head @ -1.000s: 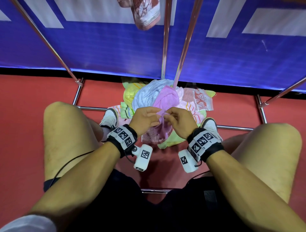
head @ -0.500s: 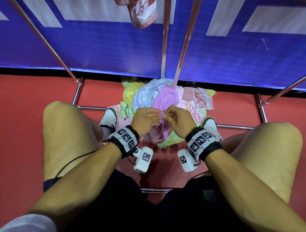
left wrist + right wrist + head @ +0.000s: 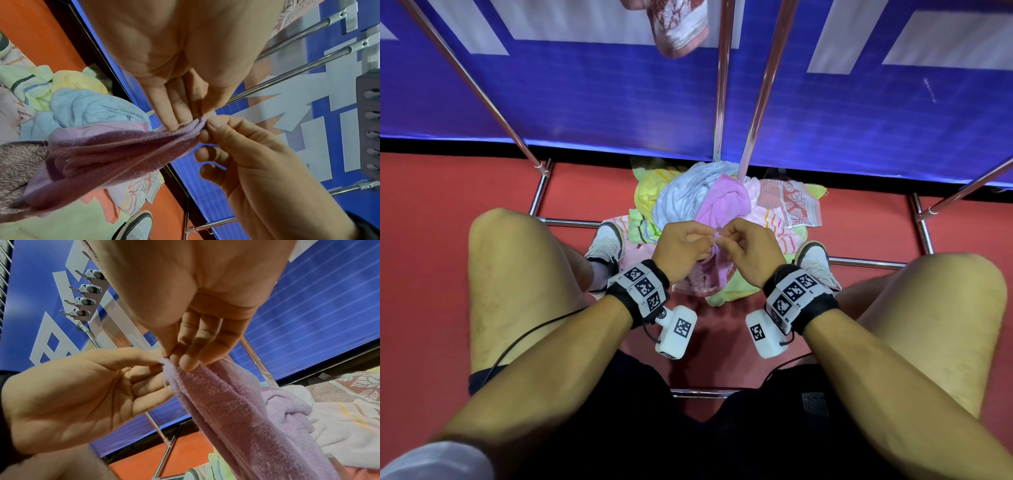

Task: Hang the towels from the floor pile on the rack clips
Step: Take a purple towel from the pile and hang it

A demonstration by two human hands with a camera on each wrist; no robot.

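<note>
Towel (image 3: 722, 205) corner pinched by both hands, L (image 3: 681, 246) & R (image 3: 748, 248); thin grip, could slip when lifted off pile.

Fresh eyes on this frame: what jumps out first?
Both hands, left hand and right hand, pinch one corner of a lilac terry towel between the knees. Behind it, a heap of pastel towels lies on the red floor at the foot of the chrome rack poles. A pink patterned towel hangs at the top.
</note>
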